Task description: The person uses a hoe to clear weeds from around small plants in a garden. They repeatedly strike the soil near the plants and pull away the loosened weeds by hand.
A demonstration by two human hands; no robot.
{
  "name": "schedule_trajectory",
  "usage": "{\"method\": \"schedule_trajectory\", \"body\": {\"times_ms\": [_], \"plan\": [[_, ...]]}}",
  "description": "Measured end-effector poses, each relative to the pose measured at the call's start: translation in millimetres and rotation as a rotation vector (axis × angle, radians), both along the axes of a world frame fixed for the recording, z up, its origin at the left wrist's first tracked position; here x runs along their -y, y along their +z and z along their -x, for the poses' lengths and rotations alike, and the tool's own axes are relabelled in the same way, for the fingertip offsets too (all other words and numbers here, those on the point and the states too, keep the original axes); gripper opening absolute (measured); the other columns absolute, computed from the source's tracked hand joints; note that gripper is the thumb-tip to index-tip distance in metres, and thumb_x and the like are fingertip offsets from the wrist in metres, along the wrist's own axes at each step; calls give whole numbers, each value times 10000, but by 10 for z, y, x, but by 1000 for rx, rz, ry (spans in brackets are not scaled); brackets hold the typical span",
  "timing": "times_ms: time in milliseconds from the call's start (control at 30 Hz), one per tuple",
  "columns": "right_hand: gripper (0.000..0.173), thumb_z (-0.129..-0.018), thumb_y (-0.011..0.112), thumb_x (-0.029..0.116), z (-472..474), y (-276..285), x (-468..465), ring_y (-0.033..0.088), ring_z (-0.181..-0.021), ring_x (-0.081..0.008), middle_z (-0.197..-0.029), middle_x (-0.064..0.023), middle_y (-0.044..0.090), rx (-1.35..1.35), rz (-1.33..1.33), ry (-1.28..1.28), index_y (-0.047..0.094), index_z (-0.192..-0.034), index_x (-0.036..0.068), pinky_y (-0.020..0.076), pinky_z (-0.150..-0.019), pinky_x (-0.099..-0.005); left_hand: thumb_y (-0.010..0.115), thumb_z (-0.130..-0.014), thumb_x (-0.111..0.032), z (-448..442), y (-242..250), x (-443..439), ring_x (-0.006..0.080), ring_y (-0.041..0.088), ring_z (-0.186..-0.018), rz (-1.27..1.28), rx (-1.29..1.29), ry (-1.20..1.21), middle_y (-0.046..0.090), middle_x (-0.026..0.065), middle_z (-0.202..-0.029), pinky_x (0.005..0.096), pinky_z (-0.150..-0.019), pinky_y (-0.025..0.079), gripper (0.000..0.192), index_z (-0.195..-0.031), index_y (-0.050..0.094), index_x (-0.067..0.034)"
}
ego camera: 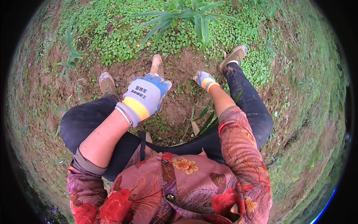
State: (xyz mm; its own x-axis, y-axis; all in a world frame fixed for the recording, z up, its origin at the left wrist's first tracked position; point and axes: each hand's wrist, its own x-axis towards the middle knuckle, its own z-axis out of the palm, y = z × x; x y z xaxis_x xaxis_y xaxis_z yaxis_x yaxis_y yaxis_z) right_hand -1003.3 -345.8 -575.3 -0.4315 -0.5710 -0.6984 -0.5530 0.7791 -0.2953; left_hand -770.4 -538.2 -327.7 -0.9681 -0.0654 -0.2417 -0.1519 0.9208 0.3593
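Observation:
My left hand [145,93], in a grey and blue coated work glove with an orange cuff band, is closed around a wooden tool handle [157,65]. The handle's end sticks out past my fingers over bare brown soil [179,103]; any working end is hidden. A matching glove covers my right hand [204,79], low over the soil near my right shoe [233,57]. Its fingers are curled, and I cannot see whether anything is between them. Low green weeds [120,47] border the dug patch just beyond both hands.
A leafy plant with long narrow leaves [186,18] grows ahead. Smaller plants [70,56] stand at the left. My left shoe [107,84] rests on the soil. Cut-looking long leaves [207,123] and a pale flat piece [195,128] lie between my legs.

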Motion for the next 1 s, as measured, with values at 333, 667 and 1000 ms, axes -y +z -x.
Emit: {"method": "schedule_trajectory", "body": {"times_ms": [333, 667, 1000], "plan": [[457, -869, 632, 285, 208, 75, -11, 647, -1060, -387, -1170, -186, 675, -58, -50, -4, 592, -1290, 111, 513, -889, -425, 594, -843, -117, 61, 43, 39, 298, 632, -1036, -1, 91, 0, 656, 106, -1041, 438, -813, 532, 245, -1086, 628, -120], [440, -839, 597, 268, -118, 7, 155, 631, -1142, -345, -1258, -159, 648, -99, -339, 235, 617, -1261, 145, 506, -944, -448, 630, -821, -141, 107, 217, 39, 283, 648, -1011, -32, 143, -23, 667, 87, -997, 450, -804, 525, 265, -1086, 627, -127], [449, -893, 564, 434, -127, -78, -20, 647, -1121, -330, -1235, -135, 664, -90, -349, 195, 671, -1203, 128, 513, -923, -445, 597, -832, -129, 82, 148, 6, 328, 674, -864, -39, 36, 5, 692, 117, -904, 459, -724, 543, 167, -976, 682, -118]]}}
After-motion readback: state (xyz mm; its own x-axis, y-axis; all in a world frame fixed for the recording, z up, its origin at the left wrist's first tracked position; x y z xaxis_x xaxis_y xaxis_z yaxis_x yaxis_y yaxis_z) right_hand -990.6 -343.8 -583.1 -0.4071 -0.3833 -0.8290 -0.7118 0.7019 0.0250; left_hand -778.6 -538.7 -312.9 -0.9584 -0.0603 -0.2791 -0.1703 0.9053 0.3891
